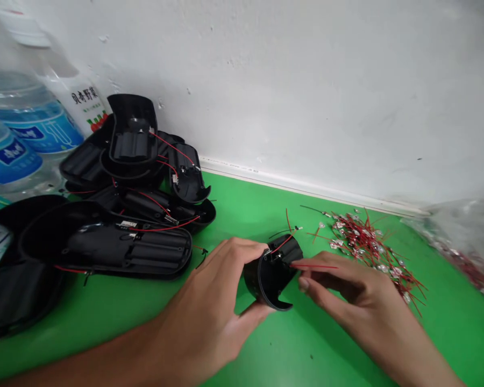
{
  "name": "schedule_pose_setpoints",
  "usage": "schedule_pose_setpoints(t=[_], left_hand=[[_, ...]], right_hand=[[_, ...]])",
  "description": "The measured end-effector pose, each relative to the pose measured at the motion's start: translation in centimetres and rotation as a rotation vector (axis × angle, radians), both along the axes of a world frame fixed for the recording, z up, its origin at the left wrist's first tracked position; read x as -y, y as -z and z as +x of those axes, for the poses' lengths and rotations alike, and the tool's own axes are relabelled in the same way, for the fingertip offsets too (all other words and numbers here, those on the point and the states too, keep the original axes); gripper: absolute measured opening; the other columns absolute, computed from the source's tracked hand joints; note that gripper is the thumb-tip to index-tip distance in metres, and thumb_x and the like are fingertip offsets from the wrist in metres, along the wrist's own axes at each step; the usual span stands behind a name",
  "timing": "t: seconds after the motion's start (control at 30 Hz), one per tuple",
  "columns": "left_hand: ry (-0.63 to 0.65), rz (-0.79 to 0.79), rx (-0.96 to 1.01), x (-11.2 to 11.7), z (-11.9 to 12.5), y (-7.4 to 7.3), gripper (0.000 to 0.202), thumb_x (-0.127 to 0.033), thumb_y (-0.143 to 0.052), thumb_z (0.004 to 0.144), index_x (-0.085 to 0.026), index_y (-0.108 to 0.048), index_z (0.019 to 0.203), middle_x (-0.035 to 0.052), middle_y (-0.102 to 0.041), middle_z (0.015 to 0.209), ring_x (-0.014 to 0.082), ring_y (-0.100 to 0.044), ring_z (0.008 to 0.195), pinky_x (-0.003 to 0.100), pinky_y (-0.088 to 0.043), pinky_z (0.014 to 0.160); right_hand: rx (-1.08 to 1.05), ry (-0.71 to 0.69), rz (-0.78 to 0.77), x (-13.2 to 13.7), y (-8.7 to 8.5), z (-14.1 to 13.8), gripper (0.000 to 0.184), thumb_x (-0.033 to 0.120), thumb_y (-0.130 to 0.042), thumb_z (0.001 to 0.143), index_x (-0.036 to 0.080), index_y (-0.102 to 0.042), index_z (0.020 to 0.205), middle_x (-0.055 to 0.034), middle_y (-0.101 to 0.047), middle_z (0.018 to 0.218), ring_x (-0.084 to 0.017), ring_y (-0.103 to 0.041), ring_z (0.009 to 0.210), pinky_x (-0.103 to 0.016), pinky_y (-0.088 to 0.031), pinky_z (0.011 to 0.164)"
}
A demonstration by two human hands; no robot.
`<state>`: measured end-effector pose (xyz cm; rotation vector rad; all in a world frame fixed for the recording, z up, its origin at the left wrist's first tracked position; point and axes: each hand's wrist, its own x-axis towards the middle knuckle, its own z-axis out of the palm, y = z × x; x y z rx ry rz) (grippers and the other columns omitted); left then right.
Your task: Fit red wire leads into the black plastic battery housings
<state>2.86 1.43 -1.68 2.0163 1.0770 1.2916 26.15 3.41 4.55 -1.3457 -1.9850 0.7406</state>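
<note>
Left hand grips black shell; right hand apparently pinches red wire; terminals beside.

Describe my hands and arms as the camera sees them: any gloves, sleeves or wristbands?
Your left hand and right hand are both bare, with no gloves, rings or wristbands visible. Your left forearm and right forearm are bare too, with no sleeve or cuff in view.

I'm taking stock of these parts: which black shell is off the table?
The small black plastic shell held in the left hand; the other shells lie heaped on the green table.
</note>
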Motion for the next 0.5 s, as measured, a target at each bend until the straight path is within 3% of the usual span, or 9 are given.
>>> schedule_pose_setpoints(t=[0.17,0.3,0.5], left_hand=[[-0.028,-0.014,0.005,-0.2,0.2,-0.2,0.059,-0.014,-0.083,0.089,-0.03,-0.05,0.135,-0.0012,-0.067,0.13,0.0139,-0.068,0.12,0.024,-0.056,0.107],[-0.02,-0.059,0.004,-0.2,0.2,-0.4,0.058,-0.015,-0.082,0.09,-0.031,-0.049,0.134,-0.0022,-0.066,0.13,0.0142,-0.067,0.12,0.025,-0.056,0.105],[-0.021,-0.084,0.001,-0.4,0.2,-0.4,0.056,-0.015,-0.081,0.091,-0.031,-0.048,0.133,-0.0027,-0.066,0.13,0.0133,-0.068,0.119,0.026,-0.055,0.107]], right_hand=[[-0.074,0.045,-0.008,0.9,0.7,-1.4,0.016,0.023,-0.069,0.091,0.021,-0.086,0.09,-0.0024,-0.077,0.077,-0.015,-0.077,0.07,-0.017,-0.062,0.062],[-0.079,-0.006,0.165,1.2,1.7,-1.1,0.02,0.016,-0.067,0.096,0.024,-0.083,0.105,-0.0024,-0.079,0.088,-0.014,-0.078,0.077,-0.019,-0.064,0.068],[0.107,-0.079,0.348,2.3,3.2,-0.5,0.037,0.009,-0.065,0.1,0.023,-0.071,0.133,-0.0045,-0.077,0.107,-0.013,-0.077,0.092,-0.019,-0.064,0.078]])
